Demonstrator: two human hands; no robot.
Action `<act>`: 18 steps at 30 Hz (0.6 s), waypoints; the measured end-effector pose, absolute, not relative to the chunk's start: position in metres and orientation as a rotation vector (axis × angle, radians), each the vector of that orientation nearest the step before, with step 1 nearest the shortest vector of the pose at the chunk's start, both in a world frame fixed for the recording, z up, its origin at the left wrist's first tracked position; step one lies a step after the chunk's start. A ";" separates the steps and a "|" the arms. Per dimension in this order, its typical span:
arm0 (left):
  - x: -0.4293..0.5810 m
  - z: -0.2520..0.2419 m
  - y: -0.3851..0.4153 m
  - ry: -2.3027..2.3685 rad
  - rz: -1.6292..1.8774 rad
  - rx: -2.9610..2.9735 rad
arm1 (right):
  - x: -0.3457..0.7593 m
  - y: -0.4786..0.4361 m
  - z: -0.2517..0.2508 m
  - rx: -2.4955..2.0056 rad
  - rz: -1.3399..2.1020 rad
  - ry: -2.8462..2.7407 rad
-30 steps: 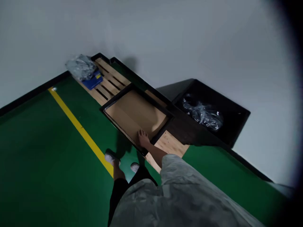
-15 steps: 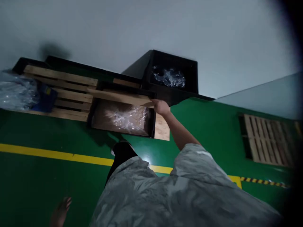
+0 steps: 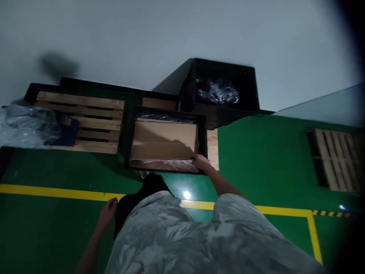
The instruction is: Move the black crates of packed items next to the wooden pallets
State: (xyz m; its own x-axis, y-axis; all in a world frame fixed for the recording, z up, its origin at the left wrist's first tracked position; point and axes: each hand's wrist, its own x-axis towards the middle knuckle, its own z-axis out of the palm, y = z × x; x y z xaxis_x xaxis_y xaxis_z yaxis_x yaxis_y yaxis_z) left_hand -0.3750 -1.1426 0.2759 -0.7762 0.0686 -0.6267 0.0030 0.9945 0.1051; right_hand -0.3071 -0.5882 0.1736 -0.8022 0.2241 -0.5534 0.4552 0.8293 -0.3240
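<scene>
Head view: our right hand point(image 3: 201, 162) grips the near right corner of the cardboard sheet point(image 3: 165, 140), fingers curled over its edge. We judge the sheet mostly seated in the black crate point(image 3: 203, 131); that corner remains unreleased above clear film. Our left hand point(image 3: 107, 213) hangs loosely open, empty, well short of the crate.

Head camera looks steeply down, tilted, over green floor point(image 3: 256, 160) toward the wall point(image 3: 142, 34)
</scene>
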 end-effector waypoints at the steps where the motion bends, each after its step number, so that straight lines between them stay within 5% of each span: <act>1: -0.389 0.265 -1.124 2.447 0.142 0.121 | -0.304 -0.590 0.171 0.521 -0.608 2.513; 9: -0.502 0.177 -0.988 2.295 0.089 0.774 | -0.318 -0.518 0.200 0.842 -0.567 2.866; 18: -0.516 0.129 -0.965 2.165 -0.060 1.019 | -0.288 -0.501 0.257 1.309 -0.552 3.180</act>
State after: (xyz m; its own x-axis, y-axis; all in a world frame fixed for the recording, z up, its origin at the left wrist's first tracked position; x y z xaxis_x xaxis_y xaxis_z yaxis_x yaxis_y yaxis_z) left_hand -0.5163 -0.9653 0.1292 -0.4194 0.6502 -0.6335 0.6842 0.6850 0.2501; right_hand -0.2879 -0.5009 0.2572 -0.6680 0.7194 0.1902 0.6132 0.6770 -0.4071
